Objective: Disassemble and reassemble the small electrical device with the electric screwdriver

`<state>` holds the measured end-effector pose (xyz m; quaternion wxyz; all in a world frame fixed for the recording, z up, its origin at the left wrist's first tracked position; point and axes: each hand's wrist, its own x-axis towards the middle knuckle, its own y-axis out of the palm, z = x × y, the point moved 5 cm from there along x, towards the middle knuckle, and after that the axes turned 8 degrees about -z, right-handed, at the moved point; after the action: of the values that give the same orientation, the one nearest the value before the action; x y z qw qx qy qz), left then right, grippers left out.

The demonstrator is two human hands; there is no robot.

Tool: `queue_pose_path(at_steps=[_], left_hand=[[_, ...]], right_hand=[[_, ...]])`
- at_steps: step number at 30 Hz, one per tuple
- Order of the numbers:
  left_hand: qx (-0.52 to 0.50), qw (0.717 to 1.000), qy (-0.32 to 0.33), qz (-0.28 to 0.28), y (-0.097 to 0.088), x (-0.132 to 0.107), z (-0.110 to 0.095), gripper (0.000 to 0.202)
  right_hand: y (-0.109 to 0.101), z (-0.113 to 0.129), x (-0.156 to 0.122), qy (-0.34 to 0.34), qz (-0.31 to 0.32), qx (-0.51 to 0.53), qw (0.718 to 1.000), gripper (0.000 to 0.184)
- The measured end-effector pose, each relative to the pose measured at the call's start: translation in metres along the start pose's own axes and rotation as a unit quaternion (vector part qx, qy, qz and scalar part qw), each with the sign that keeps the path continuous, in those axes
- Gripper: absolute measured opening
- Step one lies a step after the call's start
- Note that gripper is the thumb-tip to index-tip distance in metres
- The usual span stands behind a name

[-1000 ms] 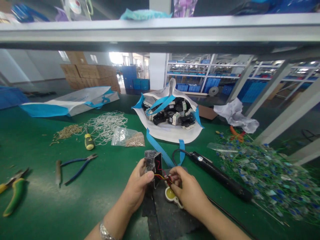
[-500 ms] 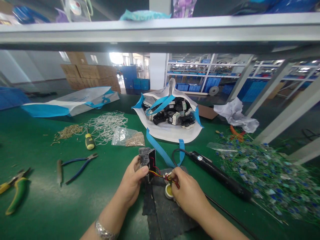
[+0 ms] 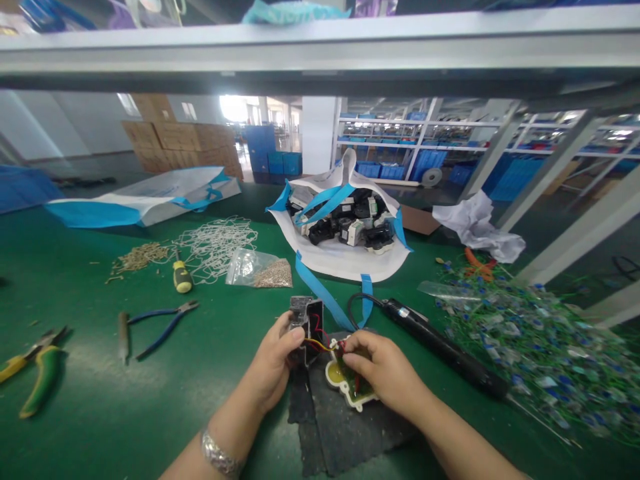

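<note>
My left hand (image 3: 273,357) is closed around a small black plastic housing (image 3: 306,313), its open side facing right. Red and yellow wires (image 3: 319,343) run out of the housing to a white-rimmed module with a circuit board (image 3: 358,393). My right hand (image 3: 385,370) grips that module at its upper right, thumb and forefinger pinched close to where the wires join. A round yellow disc (image 3: 337,373) shows on the module's left side. Beneath both hands lies a dark cloth mat (image 3: 345,440); the fingers hide part of the module.
Behind stands a white bag (image 3: 345,260) of black-and-white units. To the right lie a black electric screwdriver (image 3: 445,350) and a heap of green-wired pieces (image 3: 540,360). Blue-handled pliers (image 3: 163,333), a yellow screwdriver (image 3: 181,277), screws (image 3: 140,259) and green-yellow cutters (image 3: 40,380) are on the left.
The module in my right hand has turned, so its board and white rim now show more. The housing in my left hand appears slightly further right, as the whole view has shifted a little.
</note>
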<state>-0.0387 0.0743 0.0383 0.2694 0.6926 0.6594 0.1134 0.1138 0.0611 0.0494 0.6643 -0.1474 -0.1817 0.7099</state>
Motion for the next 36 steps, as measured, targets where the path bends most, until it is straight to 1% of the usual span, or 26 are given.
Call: queue_pose_path(at_steps=[3,5,7,12,15,18,19,22,24,27,30,33,36], left_hand=[[0.01,1.0,-0.008,-0.013,-0.001,0.001,0.002,0.042],[0.013,1.0,-0.011,-0.005,-0.001,0.001,0.004,0.041],[0.013,1.0,-0.007,0.016,0.001,0.001,0.005,0.04],[-0.012,0.996,0.005,0.084,0.008,-0.004,0.001,0.05],[-0.025,0.994,0.008,0.107,0.01,-0.007,0.0,0.057],[-0.03,0.993,0.008,0.112,0.009,-0.007,0.001,0.058],[-0.03,0.993,0.008,0.113,0.008,-0.007,0.002,0.058],[-0.034,0.993,0.014,0.112,0.007,-0.006,0.002,0.057],[-0.038,0.994,0.02,0.105,0.006,-0.005,0.002,0.056],[-0.042,0.994,0.035,0.092,0.006,-0.004,0.001,0.055],[-0.042,0.994,0.055,0.081,0.006,-0.004,-0.001,0.053],[-0.041,0.994,0.075,0.07,0.005,-0.004,-0.004,0.053],[-0.044,0.994,0.09,0.053,0.003,-0.003,-0.008,0.053]], right_hand=[[-0.001,-0.007,0.005,0.025,0.002,0.065,0.998,0.009],[-0.001,-0.013,0.007,0.036,-0.015,0.095,0.995,0.013],[-0.001,-0.018,0.008,0.048,-0.039,0.108,0.992,0.016],[-0.002,-0.027,0.011,0.069,-0.097,0.079,0.99,0.017],[-0.003,-0.026,0.011,0.062,-0.11,0.042,0.991,0.014],[-0.001,-0.019,0.008,0.042,-0.088,0.005,0.995,0.008],[-0.001,-0.015,0.006,0.03,-0.071,-0.007,0.997,0.009],[0.001,-0.002,0.002,-0.012,-0.003,-0.035,0.999,0.024],[0.003,0.006,-0.001,-0.035,0.041,-0.043,0.998,0.028],[0.004,0.013,-0.004,-0.054,0.083,-0.049,0.994,0.02],[0.006,0.013,-0.004,-0.051,0.093,-0.053,0.993,0.013],[0.008,0.009,-0.003,-0.032,0.098,-0.049,0.994,0.016],[0.01,0.001,-0.002,0.013,0.087,-0.04,0.995,0.019]])
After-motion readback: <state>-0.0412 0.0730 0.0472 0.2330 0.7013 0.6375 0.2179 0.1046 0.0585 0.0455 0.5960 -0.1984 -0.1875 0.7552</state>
